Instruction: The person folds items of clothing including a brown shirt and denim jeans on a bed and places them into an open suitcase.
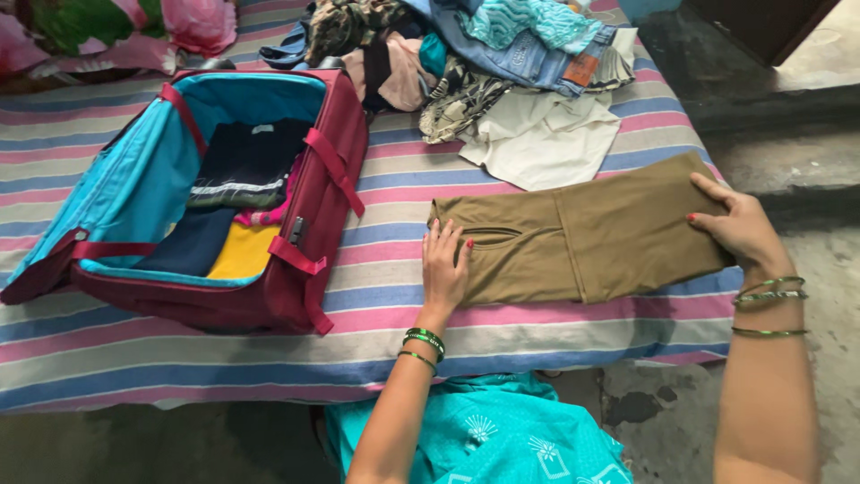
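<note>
Currently, on inspection:

Surface: a bed [502, 336] covered by a sheet striped in pink, blue, grey and cream.

Garment: folded olive-brown trousers [582, 237] lie flat on the sheet, right of centre, waistband end towards 9 o'clock and the far end running up towards 2 o'clock.

Left hand: the left hand [443, 269] lies palm down on the waistband end of the trousers, at 9 o'clock on the garment. Grip spread, fingers flat and pressing the cloth, nothing pinched. Green bangles at the wrist.

Right hand: the right hand [739, 229] rests on the far end of the trousers, at 3 o'clock on the garment, at the bed's edge. Fingers extended along the cloth; whether the thumb tucks beneath the fabric cannot be told. Green bangles on the forearm.

Suitcase: a maroon suitcase [322, 260] with turquoise lining stands open at 9 o'clock from the trousers, apart from them. Inside lie folded clothes [233, 193] in dark navy, yellow and pink, with maroon straps hanging loose.

Pile: a heap of unfolded clothes [502, 63] sits at 12 o'clock from the trousers, including denim, turquoise knit and patterned pieces; a cream garment [542, 139] spreads from it, close to the trousers' upper edge.

Foreground: turquoise printed fabric [488, 435] on the person, at 6 o'clock.
</note>
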